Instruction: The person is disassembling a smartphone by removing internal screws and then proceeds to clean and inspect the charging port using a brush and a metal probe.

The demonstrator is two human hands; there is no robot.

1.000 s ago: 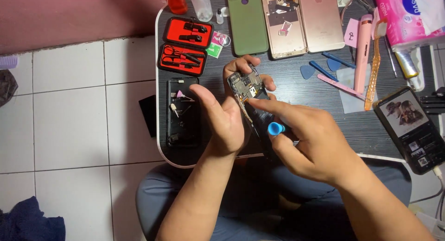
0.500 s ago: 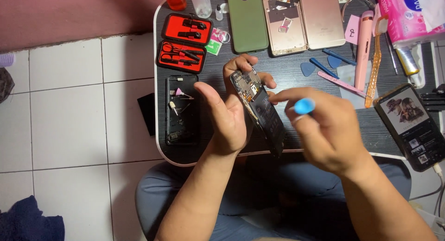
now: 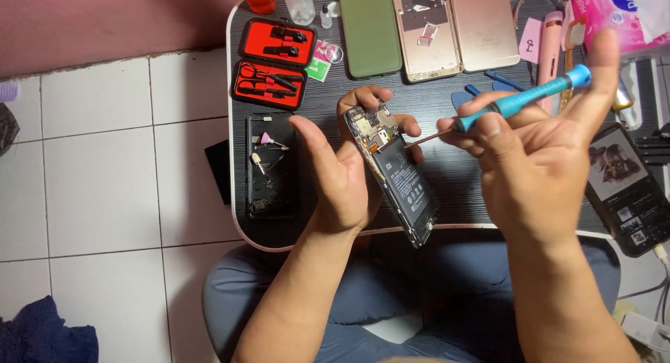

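The opened phone [image 3: 396,173], its back cover off so that the black battery and circuit board showed, lay tilted in the left hand [image 3: 342,174], whose fingers curled round its upper edge while the thumb stood free, above the near edge of the small black table [image 3: 453,188]. The right hand [image 3: 537,160] pinched a blue-handled screwdriver [image 3: 513,105] between thumb and fingers, its thin metal tip aimed at the board near the phone's top but seemingly just short of touching. The step in hand looked like working the small screws of the board; the next move would call for seating the tip squarely in a screw head while the left hand kept the phone steady. Farther out lay a red tool case [image 3: 273,63], a green phone cover [image 3: 368,29], and a lit phone [image 3: 624,188] at the right.
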